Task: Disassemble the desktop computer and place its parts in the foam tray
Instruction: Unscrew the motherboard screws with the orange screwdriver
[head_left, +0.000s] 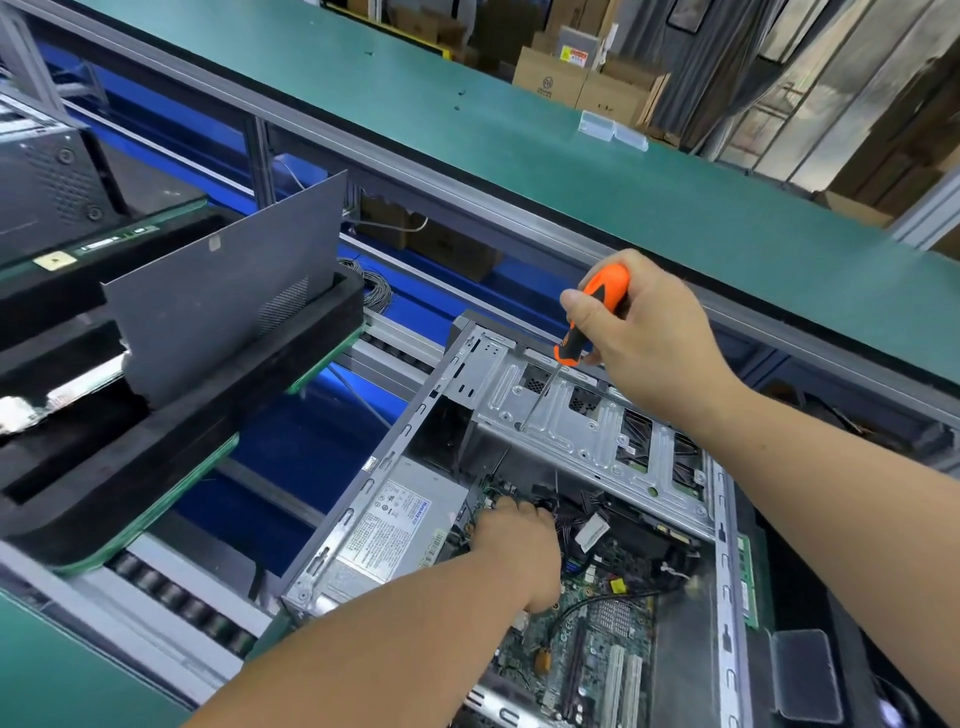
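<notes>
The open desktop case (363, 499) lies on the conveyor, with the green motherboard (582, 639), a silver power supply (395, 535) and a metal drive cage (587, 415) showing. My right hand (649, 338) grips an orange-and-black screwdriver (592, 317); its tip rests on the drive cage. My left hand (519, 551) reaches inside the case beside the power supply, with its fingers among the black cables; I cannot see whether they hold anything. The black foam tray (156, 457) sits to the left, with the grey side panel (228, 296) standing upright in a slot.
A green-topped shelf (519, 145) runs across above the conveyor, carrying small clear plastic boxes (613, 130). Conveyor rollers (176, 597) show in front of the tray. Another computer case (47, 187) sits at the far left. Cardboard boxes (582, 78) stand behind.
</notes>
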